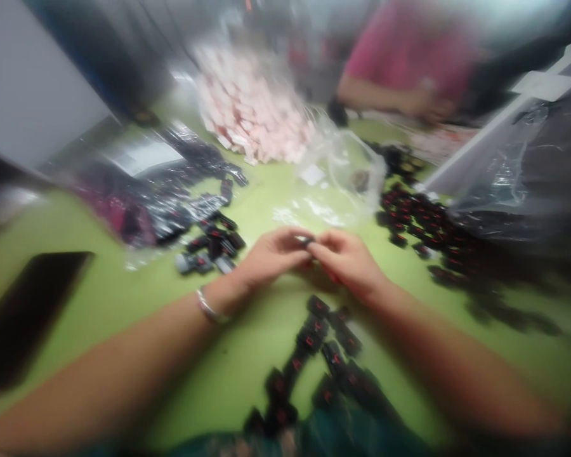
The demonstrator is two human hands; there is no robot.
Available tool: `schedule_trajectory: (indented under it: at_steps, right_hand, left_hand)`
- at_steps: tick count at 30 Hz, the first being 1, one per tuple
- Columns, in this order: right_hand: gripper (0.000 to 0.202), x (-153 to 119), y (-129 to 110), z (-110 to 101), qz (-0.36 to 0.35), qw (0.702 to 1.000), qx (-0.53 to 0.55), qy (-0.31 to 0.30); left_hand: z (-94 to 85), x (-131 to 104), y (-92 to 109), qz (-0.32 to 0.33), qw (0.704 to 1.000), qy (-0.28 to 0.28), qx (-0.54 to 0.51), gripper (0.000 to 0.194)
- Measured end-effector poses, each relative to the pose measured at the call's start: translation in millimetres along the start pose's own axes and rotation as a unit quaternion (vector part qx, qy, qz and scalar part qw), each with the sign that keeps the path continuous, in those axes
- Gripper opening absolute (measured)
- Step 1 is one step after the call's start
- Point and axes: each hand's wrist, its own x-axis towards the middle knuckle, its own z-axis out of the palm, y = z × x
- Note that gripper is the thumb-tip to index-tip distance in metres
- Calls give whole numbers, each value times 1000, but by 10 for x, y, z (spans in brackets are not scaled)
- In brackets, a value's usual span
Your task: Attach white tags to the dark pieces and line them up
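My left hand (278,254) and my right hand (345,257) meet over the middle of the green table (209,355). Both are closed, fingertips pinching one small dark piece (306,241); blur and fingers hide most of it. Nearer to me, below the hands, lie several black pieces with red marks (309,341). A heap of similar black and grey pieces (216,238) sits just left of my left hand. To the right of my right hand spreads a larger pile of black pieces with red marks (423,222).
A clear bag of pale pink pieces (257,114) stands at the back, beside a crumpled clear bag (347,171). Filled plastic bags (147,178) lie left, near a dark flat slab (33,311). Grey plastic (542,158) covers the right. Across the table sits a person in pink (409,63).
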Motion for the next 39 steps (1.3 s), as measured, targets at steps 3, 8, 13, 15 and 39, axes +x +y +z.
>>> schedule_trajectory:
  at_steps: [3,8,13,15,39]
  right_hand:
    - [27,-9,-29,-18,16,998,-58,5]
    - [19,24,6,-42,23,967,-229,-111]
    - [26,-22,-5,-106,0,898,-337,-283]
    - [32,-22,-22,-170,3,878,-366,-310]
    - [19,216,275,-125,-191,869,-456,-6]
  left_hand:
    - [-150,-22,267,37,974,19,224,42]
    - [-676,-146,907,-22,806,14,591,20]
    - [-800,-242,984,-162,718,-89,671,14]
    - [-711,-242,891,-147,692,-94,701,13]
    - [-447,-77,674,-37,830,-184,525,33]
